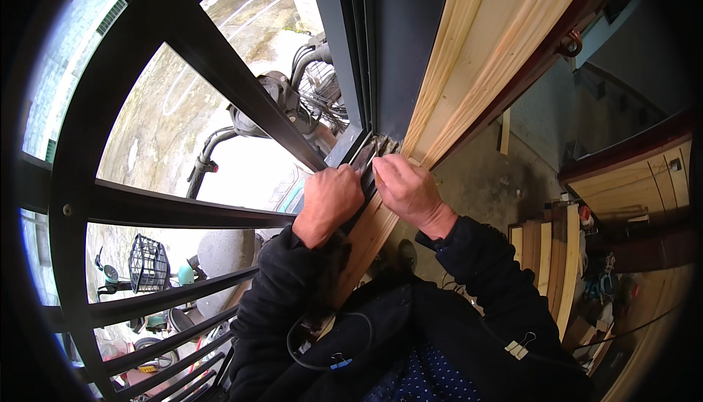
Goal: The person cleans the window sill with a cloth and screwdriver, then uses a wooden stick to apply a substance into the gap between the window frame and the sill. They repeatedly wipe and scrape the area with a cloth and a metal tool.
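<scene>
My left hand [333, 201] is closed, its knuckles up, at the lower corner of a dark window frame [360, 43]. Beside it my right hand [408, 188] is closed too, thumb and fingers pinched together, over the edge of a pale wooden board [487, 43]. Between and just beyond the hands, a rough gap [382, 144] shows in the corner, with a thin light-coloured strip [360, 146] near my left fingers. The fingers hide whatever either hand pinches.
Black metal bars [198, 219] curve along the left. Beyond them stand a parked scooter [278, 105] and a bicycle basket [149, 263]. On the right are stacked wooden planks [549, 255] and a wooden panel [633, 190]. A binder clip [521, 345] hangs at my right sleeve.
</scene>
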{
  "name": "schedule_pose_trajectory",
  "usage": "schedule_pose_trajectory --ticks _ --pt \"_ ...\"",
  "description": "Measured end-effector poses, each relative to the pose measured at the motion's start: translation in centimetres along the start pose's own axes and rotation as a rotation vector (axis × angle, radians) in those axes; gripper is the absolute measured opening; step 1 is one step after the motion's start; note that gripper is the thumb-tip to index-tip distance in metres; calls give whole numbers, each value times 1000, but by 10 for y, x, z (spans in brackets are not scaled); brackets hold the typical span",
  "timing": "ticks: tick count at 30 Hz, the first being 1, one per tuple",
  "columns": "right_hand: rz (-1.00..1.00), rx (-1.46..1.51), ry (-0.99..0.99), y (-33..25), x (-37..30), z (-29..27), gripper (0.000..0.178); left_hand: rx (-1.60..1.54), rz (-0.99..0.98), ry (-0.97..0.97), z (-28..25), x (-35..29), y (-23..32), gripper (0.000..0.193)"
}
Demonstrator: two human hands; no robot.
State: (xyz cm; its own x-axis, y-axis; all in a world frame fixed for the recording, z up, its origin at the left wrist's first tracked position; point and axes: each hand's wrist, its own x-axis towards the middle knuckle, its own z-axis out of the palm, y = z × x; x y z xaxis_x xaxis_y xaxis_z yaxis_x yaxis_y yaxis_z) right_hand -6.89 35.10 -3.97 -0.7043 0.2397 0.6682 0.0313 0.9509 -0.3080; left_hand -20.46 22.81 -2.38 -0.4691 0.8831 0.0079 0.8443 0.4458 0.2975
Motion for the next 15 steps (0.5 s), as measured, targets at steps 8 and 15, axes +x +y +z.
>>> schedule_pose_trajectory --ticks 8,15 --pt "-42 -35 63 -5 -6 -7 32 -46 -30 -35 -7 -4 0 38" --pt "-12 -96 -10 0 -7 5 29 -50 -38 -35 -7 -4 0 38"
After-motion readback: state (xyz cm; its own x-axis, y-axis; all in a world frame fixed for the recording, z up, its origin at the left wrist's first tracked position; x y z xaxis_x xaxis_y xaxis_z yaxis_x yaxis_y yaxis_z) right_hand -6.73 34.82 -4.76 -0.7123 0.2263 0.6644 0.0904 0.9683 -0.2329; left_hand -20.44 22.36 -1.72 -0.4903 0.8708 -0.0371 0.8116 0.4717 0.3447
